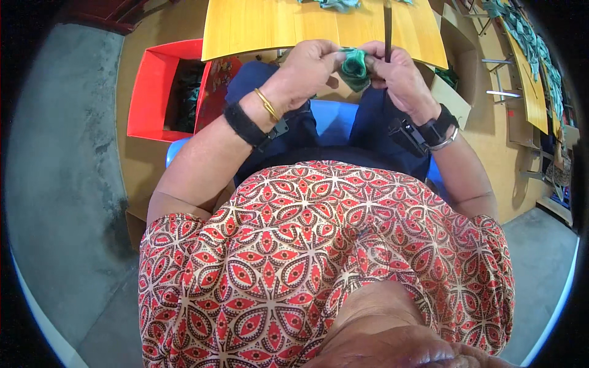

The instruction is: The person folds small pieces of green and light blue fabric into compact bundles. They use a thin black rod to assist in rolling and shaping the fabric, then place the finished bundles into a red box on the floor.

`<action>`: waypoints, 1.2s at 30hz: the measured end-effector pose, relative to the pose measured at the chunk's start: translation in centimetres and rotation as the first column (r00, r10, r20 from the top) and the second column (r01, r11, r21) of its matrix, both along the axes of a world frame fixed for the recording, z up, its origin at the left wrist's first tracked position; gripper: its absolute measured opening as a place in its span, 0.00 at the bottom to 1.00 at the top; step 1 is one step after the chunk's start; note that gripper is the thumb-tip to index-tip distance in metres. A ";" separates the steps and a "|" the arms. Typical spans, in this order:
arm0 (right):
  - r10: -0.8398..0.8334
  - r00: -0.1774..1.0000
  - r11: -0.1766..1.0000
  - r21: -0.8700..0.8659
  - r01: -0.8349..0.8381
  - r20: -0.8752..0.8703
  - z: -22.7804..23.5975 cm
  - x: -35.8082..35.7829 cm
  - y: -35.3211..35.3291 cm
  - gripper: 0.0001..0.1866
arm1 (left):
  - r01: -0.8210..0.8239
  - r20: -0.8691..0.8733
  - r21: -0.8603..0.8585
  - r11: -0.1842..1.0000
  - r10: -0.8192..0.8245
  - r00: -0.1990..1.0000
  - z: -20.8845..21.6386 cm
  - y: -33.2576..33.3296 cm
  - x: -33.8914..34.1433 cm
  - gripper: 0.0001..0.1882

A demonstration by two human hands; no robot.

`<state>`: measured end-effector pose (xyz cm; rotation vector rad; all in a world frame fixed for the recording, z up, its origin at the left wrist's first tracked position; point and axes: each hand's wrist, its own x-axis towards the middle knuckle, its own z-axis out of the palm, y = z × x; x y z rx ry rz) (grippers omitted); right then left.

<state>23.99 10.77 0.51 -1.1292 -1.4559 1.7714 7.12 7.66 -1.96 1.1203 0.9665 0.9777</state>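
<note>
Below yellow table (257,24) edge, green cloth (354,67) sits btw both hands: left hand (310,70) & right hand (396,73) fingers pinch it closed.

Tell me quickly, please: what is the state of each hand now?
Left hand: fingers closed on the green fabric piece.
Right hand: fingers closed on the same green fabric piece, also gripping a thin dark stick.

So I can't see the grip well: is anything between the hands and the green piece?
Nothing visible. Both the left hand and right hand already pinch the green piece directly, just below the yellow tabletop.
</note>
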 end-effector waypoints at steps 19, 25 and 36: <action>0.265 0.863 0.796 -0.408 -0.448 -0.430 -1.0 2.1 1.4 0.07 | -0.015 0.311 0.056 0.998 -0.003 0.950 0.1 -0.6 0.1 0.08; -0.002 0.991 0.906 -0.421 -0.055 -0.133 -0.2 1.1 0.7 0.03 | 0.344 0.592 -0.105 0.933 -0.219 0.776 0.1 -0.6 -0.2 0.09; 0.024 0.998 0.985 -0.172 -0.013 0.059 0.5 0.0 0.3 0.07 | 0.278 0.549 -0.173 0.945 -0.142 0.824 0.6 -1.0 0.2 0.09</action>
